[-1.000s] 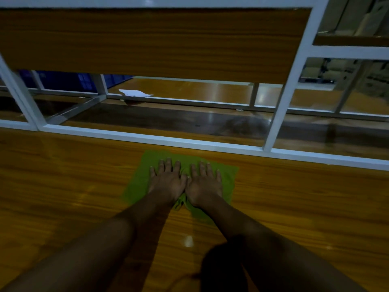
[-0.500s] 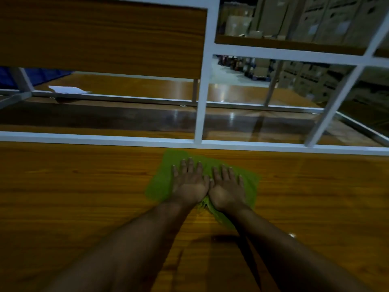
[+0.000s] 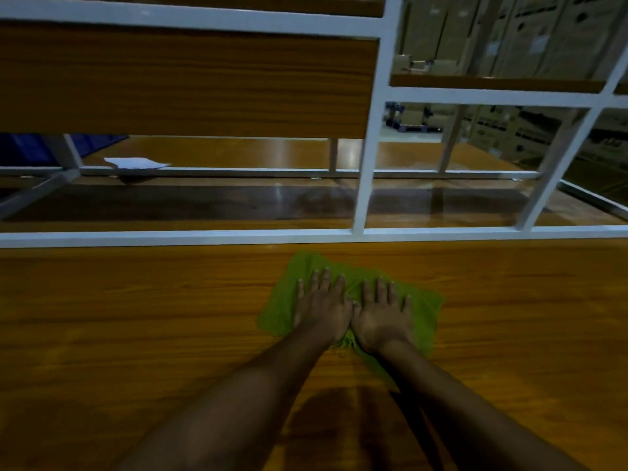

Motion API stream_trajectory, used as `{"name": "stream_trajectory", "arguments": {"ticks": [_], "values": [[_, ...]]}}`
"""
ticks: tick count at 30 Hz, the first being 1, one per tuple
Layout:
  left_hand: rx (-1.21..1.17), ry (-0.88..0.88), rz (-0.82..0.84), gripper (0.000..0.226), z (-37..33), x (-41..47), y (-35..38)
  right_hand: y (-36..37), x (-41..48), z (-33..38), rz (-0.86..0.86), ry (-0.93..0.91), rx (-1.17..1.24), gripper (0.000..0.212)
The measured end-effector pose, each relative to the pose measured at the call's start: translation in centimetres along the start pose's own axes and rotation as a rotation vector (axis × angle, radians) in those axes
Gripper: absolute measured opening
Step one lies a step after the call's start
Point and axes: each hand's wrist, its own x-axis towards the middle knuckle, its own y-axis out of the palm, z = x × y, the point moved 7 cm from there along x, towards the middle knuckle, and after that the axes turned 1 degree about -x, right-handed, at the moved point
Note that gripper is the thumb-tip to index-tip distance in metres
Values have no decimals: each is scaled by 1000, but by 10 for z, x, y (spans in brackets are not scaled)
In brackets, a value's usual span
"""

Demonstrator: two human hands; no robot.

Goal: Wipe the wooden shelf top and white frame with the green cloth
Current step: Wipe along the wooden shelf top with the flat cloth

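Observation:
The green cloth (image 3: 421, 311) lies spread on the glossy wooden shelf top (image 3: 136, 334), just in front of the white frame rail (image 3: 170, 237). My left hand (image 3: 323, 307) and my right hand (image 3: 382, 317) press flat on the cloth side by side, fingers straight and pointing towards the frame. The hands cover the middle of the cloth. A white upright post (image 3: 368, 147) rises from the rail just beyond the cloth.
Behind the rail lies a lower wooden surface with a white paper sheet (image 3: 136, 163) at the back left. A wooden panel (image 3: 187, 83) hangs in the frame above. Cardboard boxes (image 3: 509, 35) stand far right, beyond a slanted white bar (image 3: 557, 168).
Both hands have slid the cloth to the right along the shelf top, staying flat on it. The view has turned, so the upright post now stands just beyond the cloth.

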Motion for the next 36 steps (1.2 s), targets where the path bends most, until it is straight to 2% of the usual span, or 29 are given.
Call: {"name": "stream_trajectory", "arguments": {"ticks": [5,10,16,22,29,33,36], "values": [[-7,-101,-16,60,105,-38,-18,11,-23,108,-15,-139,-29,65],[-3,-230,-53,58,209,-89,-37,26,-48,218,43,-254,-31,65],[22,-357,-89,59,275,-153,-50,36,-88,294,57,-428,6,66],[18,-460,-86,61,270,-180,-50,35,-106,293,88,-546,18,63],[47,-538,-53,63,218,-197,-33,31,-125,243,96,-644,17,61],[51,-543,-41,65,170,-188,-26,25,-120,196,77,-663,26,86],[48,-516,-51,65,132,-165,-20,18,-103,155,62,-638,30,88]]}}
